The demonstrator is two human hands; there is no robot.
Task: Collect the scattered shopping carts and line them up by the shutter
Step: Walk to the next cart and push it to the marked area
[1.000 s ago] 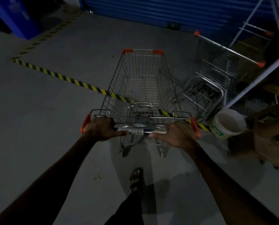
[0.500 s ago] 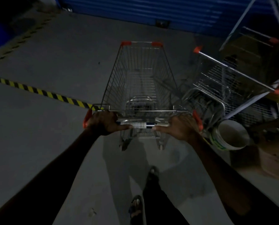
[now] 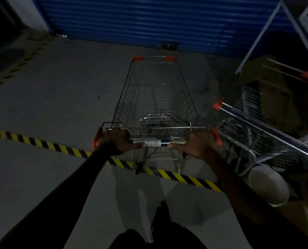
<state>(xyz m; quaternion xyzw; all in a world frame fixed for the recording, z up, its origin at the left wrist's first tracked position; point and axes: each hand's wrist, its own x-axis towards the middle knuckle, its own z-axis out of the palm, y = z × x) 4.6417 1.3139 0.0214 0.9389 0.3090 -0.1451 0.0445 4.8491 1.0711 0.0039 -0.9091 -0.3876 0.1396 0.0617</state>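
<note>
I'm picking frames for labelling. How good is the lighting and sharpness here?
Head view: dim overall, the right side near-black; the cart and striped tape read clearly; the right hand is slightly motion-blurred, the left hand underexposed; wide-angle bending shows at the shutter.

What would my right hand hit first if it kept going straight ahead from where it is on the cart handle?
Probably the cart's own rear wire gate, just beyond the handle that your right hand grips. Past that come the empty basket and the blue shutter; depth is hard to judge.
</note>
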